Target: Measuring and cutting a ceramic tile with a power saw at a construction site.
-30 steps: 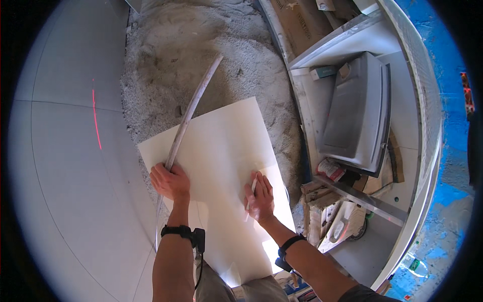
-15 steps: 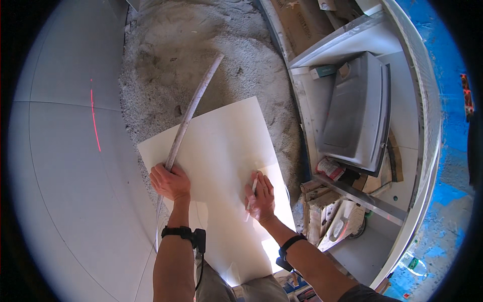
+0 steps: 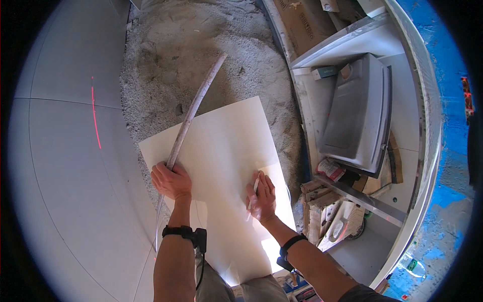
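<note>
Head view: two wrist straps point(image 3: 176, 230) are worn, one per arm. One pale board point(image 3: 226, 146) is seen beneath both hands. One long strip point(image 3: 193, 110), laid across the board's upper left corner, is gripped by the curled left hand point(image 3: 172, 182). One slim pen point(image 3: 256, 186) is pinched by the right hand point(image 3: 262, 200) over the board. Beyond, one bed of sand point(image 3: 161, 65) and one grey tub point(image 3: 352, 110) are noted.

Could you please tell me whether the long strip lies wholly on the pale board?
Only partly: the long strip crosses the pale board under the left hand, and its far end juts past the board's top edge.
</note>
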